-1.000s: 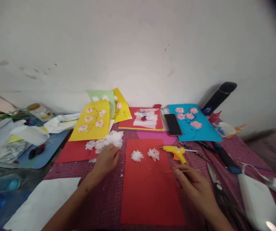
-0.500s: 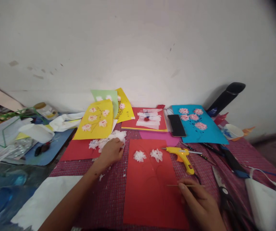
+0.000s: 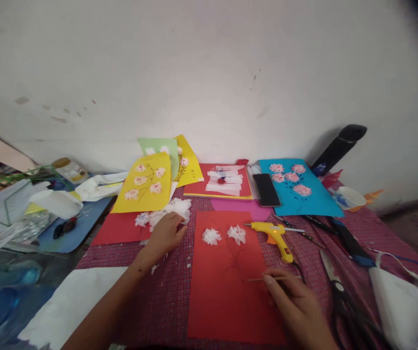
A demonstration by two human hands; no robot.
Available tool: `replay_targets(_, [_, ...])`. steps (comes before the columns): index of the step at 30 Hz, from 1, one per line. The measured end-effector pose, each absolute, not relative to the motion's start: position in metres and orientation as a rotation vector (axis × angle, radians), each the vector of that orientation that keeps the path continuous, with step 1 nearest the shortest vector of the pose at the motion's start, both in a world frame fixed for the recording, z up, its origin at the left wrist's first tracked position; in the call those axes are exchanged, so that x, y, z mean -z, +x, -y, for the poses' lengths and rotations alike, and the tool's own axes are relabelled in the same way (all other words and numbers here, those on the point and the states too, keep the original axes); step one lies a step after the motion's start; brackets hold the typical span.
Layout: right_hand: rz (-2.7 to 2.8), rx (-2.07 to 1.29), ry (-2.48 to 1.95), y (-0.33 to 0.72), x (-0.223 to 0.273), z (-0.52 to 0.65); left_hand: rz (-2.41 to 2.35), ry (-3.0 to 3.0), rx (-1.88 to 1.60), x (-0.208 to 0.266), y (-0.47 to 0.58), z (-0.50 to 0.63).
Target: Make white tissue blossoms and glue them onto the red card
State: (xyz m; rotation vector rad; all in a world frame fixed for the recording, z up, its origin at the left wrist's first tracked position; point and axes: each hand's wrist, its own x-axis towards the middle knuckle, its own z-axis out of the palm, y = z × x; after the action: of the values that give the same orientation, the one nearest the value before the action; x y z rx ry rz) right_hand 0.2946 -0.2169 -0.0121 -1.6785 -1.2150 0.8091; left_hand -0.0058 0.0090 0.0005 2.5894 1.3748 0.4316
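My right hand pinches a thin wooden stick whose tip hangs over the lower right of a red paper sheet. Faint curved stem lines and two white tissue-paper flowers are on this sheet, toward its top. At the left, my left hand is at the edge of a pile of white tissue-paper flowers. Its fingers are curled and partly hidden, so what they hold does not show. A yellow glue gun lies across the red sheet's right edge, nozzle pointing at a flower.
Black-handled scissors and a white box-shaped item lie at the right. Behind are a phone, a blue flower card, a yellow flower card and a white bowl. White paper lies at front left.
My right hand has moved slightly left with the stick, bringing its tip further over the red sheet. My left hand has stayed by the flower pile, with only a slight shift.
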Motion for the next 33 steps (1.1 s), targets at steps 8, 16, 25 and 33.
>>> replay_targets(8, [1.220, -0.786, -1.661, 0.291, 0.011, 0.219, -1.469, 2.546, -0.400, 0.010, 0.003, -0.017])
replay_targets(16, [1.106, -0.918, -1.556, 0.288, 0.001, 0.208, -1.418, 1.811, -0.769, -0.014, -0.009, -0.002])
replay_targets(25, [1.241, -0.950, -1.260, 0.255, -0.042, 0.186, -0.978, 0.987, -0.741, -0.039, 0.037, 0.058])
replay_targets(33, [1.257, -0.930, -1.255, 0.250, -0.038, 0.187, -0.947, 1.060, -0.680, -0.037, 0.055, 0.069])
